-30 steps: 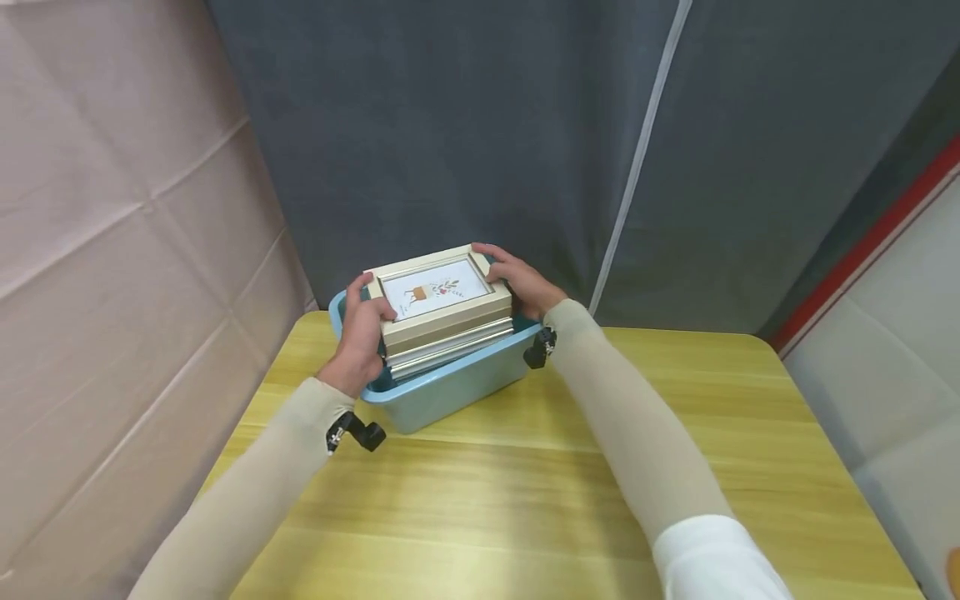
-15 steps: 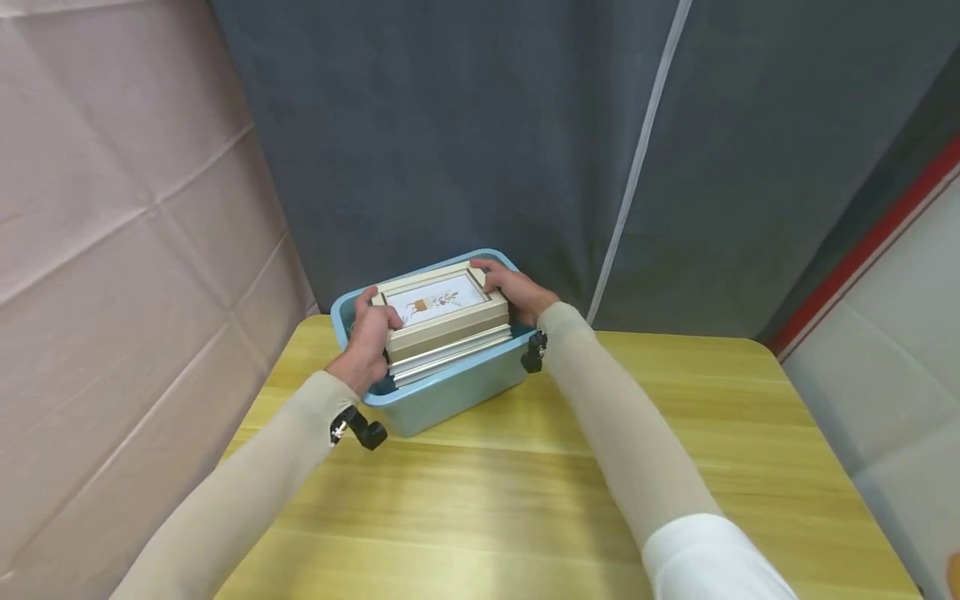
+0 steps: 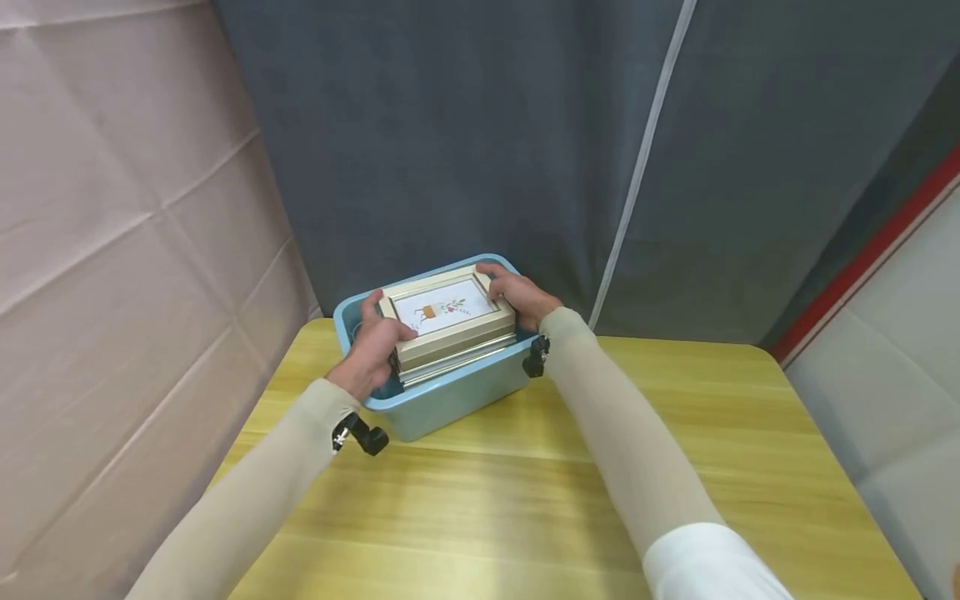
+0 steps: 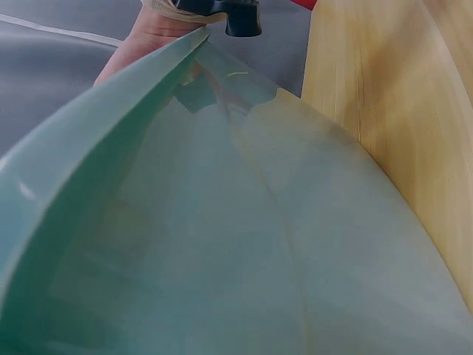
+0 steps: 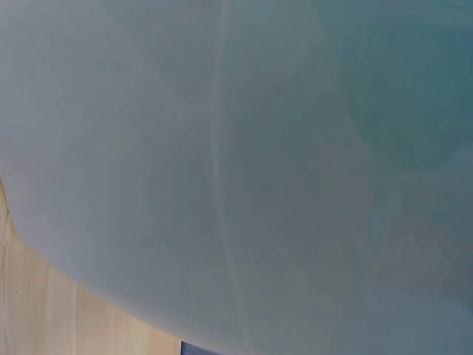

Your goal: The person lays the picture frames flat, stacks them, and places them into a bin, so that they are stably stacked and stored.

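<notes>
A stack of picture frames sits inside the light blue plastic tub [image 3: 450,408], partly below its rim. Uppermost is a cream picture frame [image 3: 444,308] with a drawing of an orange animal and leafy sprigs; silver-edged frames [image 3: 459,359] show beneath it. My left hand [image 3: 369,348] grips the stack's left end, thumb over the top frame's edge. At the right end my right hand [image 3: 523,297] holds it likewise. The lower fingers of both hands are hidden by the stack and tub. Both wrist views are mostly filled by the tub's wall [image 4: 222,222].
The tub stands at the back left of a wooden table [image 3: 480,500]. A dark grey curtain [image 3: 450,133] hangs right behind it, and a pale pink cloth [image 3: 150,292] lines the left side. To the right is a white panel [image 3: 900,400] with a red edge.
Both hands have lowered the stack of picture frames deeper into the tub. The tub's back rim, hidden earlier, now shows behind the stack.
</notes>
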A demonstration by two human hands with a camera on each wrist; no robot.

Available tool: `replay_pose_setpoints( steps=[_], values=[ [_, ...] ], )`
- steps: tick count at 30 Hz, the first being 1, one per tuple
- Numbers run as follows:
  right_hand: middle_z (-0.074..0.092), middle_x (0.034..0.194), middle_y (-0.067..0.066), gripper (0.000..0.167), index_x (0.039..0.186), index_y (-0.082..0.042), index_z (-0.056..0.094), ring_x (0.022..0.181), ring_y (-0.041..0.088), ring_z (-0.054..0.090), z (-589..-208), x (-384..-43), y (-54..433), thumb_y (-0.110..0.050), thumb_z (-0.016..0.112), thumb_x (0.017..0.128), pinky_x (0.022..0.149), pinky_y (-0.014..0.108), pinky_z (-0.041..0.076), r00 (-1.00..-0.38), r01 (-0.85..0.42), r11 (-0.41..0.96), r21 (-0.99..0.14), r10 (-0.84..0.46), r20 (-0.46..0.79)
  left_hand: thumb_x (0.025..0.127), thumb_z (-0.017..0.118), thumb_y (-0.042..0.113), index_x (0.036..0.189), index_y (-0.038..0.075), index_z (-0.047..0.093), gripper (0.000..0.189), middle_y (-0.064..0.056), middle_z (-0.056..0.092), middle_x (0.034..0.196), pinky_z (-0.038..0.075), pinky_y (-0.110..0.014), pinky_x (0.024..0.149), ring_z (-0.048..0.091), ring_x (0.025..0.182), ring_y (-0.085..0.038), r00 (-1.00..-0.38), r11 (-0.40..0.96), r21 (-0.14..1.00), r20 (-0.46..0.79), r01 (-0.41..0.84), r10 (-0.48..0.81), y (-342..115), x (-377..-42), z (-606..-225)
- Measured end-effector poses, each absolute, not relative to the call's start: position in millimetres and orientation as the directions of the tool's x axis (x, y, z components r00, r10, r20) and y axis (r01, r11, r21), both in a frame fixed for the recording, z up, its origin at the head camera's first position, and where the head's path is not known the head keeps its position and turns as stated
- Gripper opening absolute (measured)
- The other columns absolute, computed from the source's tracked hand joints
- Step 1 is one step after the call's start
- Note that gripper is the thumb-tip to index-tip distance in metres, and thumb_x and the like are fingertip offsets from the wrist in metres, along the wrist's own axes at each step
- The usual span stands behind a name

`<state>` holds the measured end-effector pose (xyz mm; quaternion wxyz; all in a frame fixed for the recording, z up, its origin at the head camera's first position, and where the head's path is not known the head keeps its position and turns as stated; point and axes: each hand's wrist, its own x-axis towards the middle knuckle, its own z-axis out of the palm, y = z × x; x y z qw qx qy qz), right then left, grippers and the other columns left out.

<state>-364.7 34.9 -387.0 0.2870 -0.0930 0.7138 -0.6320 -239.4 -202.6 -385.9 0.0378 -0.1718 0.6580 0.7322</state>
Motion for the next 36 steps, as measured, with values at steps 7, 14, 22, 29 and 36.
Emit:
replay_pose_setpoints(
  steps=[7,14,22,29,36],
  values=[
    [0.016,0.176,0.005,0.083,0.166,-0.033,0.032,0.153,0.032,0.025,-387,-364,37,-0.006,0.054,0.092,0.124,0.047,0.027,-0.81,0.207,0.243,-0.948,-0.5,-0.305,0.09,0.059,-0.009,0.167,0.038,-0.006,0.112,-0.023,0.028,0.166,0.054,-0.038,0.102,0.048,0.14,-0.037,-0.942,-0.089,0.953,-0.301,-0.29,-0.151,-201,-241,-387],
    [0.008,0.179,-0.003,0.076,0.168,-0.037,0.025,0.164,0.027,0.008,-386,-362,41,-0.024,0.062,0.103,0.131,0.057,0.019,-0.778,0.23,0.243,-0.942,-0.535,-0.329,0.092,0.069,0.002,0.167,0.038,-0.017,0.119,-0.019,0.014,0.173,0.042,-0.044,0.121,0.042,0.146,-0.035,-0.947,-0.089,0.953,-0.299,-0.289,-0.119,-195,-242,-387],
    [0.022,0.177,0.002,0.076,0.168,-0.04,0.022,0.165,0.037,0.011,-384,-362,43,-0.031,0.064,0.106,0.126,0.075,0.012,-0.76,0.283,0.206,-0.937,-0.548,-0.35,0.097,0.069,0.01,0.165,0.045,-0.018,0.116,-0.024,0.027,0.167,0.046,-0.05,0.119,0.053,0.142,-0.041,-0.943,-0.103,0.944,-0.323,-0.314,-0.085,-192,-243,-385],
    [0.029,0.175,0.004,0.073,0.168,-0.035,0.027,0.164,0.036,0.016,-384,-361,46,-0.034,0.065,0.105,0.124,0.077,0.018,-0.793,0.206,0.228,-0.952,-0.531,-0.299,0.1,0.069,0.024,0.17,0.033,-0.005,0.102,-0.02,0.025,0.17,0.03,-0.049,0.129,0.04,0.152,-0.035,-0.953,-0.024,0.963,-0.268,-0.267,-0.139,-193,-240,-385],
    [0.031,0.172,0.012,0.074,0.167,-0.027,0.03,0.161,0.036,0.025,-383,-352,51,-0.036,0.067,0.103,0.122,0.076,0.026,-0.829,0.084,0.286,-0.954,-0.511,-0.226,0.1,0.069,0.031,0.171,0.024,0.005,0.096,-0.018,0.022,0.174,0.018,-0.048,0.134,0.029,0.158,-0.032,-0.963,0.057,0.972,-0.218,-0.23,-0.161,-193,-234,-385]
  ],
)
